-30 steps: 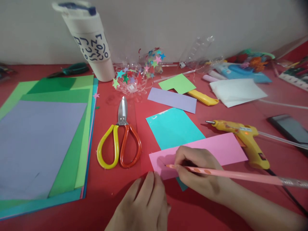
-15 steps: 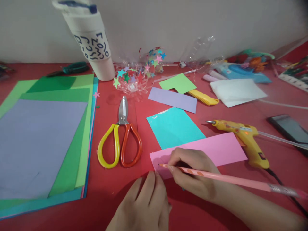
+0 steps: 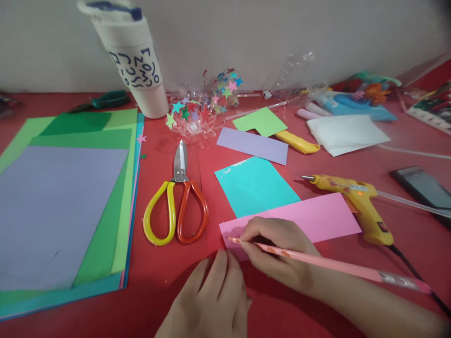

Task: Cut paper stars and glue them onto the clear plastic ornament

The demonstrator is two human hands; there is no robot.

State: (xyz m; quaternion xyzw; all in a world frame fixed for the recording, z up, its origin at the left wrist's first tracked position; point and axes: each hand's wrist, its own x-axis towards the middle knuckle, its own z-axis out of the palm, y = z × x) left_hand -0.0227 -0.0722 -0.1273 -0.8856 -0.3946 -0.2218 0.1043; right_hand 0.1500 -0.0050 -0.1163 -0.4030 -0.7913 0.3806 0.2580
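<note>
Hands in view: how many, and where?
2. The left hand is at the near left corner of the pink strip; the right hand grips the pink pencil over that strip. No other hand shows.

Single head-worn camera, set above and on the near side of the scissors (image 3: 181, 176), pitched forward and down over the table (image 3: 148, 291). Range close: left hand (image 3: 209, 300) nearer than the scissors, right hand (image 3: 282, 249) to their right. Field extends beyond them to the wall (image 3: 229, 37).
</note>
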